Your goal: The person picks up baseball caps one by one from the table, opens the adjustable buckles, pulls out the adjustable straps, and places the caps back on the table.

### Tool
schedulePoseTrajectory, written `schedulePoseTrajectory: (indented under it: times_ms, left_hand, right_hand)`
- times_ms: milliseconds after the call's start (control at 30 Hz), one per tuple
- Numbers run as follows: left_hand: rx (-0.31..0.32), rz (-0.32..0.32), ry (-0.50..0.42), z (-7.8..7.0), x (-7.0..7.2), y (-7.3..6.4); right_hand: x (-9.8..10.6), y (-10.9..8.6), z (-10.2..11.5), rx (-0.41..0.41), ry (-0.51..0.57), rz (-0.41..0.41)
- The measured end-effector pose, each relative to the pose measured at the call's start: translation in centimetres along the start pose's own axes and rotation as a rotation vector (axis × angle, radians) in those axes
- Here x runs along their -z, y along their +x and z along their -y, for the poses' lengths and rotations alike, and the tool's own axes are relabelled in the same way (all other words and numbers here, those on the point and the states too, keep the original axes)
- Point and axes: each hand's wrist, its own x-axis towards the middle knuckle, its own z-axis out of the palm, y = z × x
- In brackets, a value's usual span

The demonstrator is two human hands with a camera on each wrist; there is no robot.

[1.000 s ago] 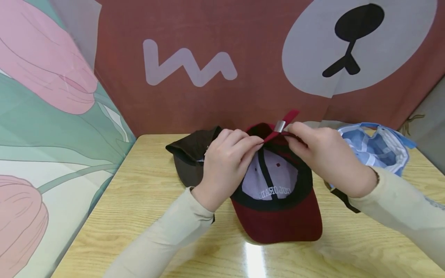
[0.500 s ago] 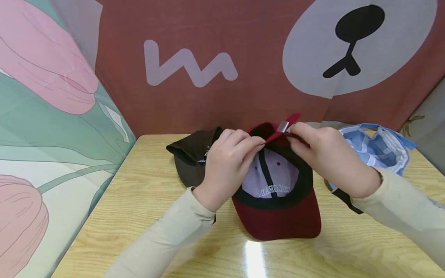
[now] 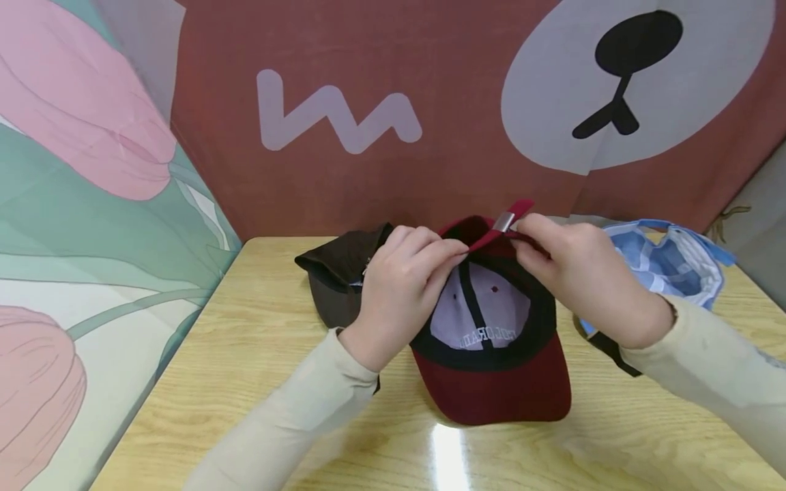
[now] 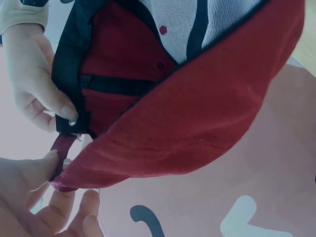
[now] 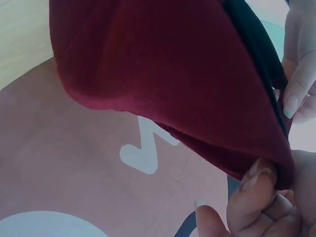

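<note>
A dark red baseball cap [image 3: 491, 392] is held up at the middle of the table, its inside facing me and its brim pointing down toward me. Its red back strap [image 3: 485, 240] passes through a silver buckle [image 3: 503, 221], with the loose end sticking up. My left hand [image 3: 408, 286] pinches the strap left of the buckle between thumb and finger. Just right of the buckle, my right hand [image 3: 580, 276] pinches the cap's back edge. In the left wrist view, both thumbs press close to the strap [image 4: 63, 148].
On the left, behind my left hand, lies a dark brown cap [image 3: 334, 273]. A light blue checked cap [image 3: 675, 266] sits at the right, partly behind my right arm. The wooden table [image 3: 245, 361] meets a printed cloth backdrop [image 3: 368, 184] at its far edge.
Over the last second the buckle and strap end have shifted slightly right and tilted more. The cap's brim has risen a little. Both hands keep their grip.
</note>
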Motion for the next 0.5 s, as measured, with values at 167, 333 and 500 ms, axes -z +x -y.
schedulePoseTrajectory:
  times_ms: [167,333,500]
  left_hand:
    - [-0.002,-0.017,0.012,0.1,0.0,0.6]
    - [0.027,-0.009,0.020,-0.2,0.0,1.1]
    - [0.050,-0.013,0.017,-0.4,0.0,1.5]
  right_hand:
    - [0.2,0.2,-0.1,0.005,-0.011,-0.016]
    - [0.2,0.4,-0.1,0.027,-0.023,-0.033]
    - [0.1,0.8,0.1,0.062,-0.026,-0.053]
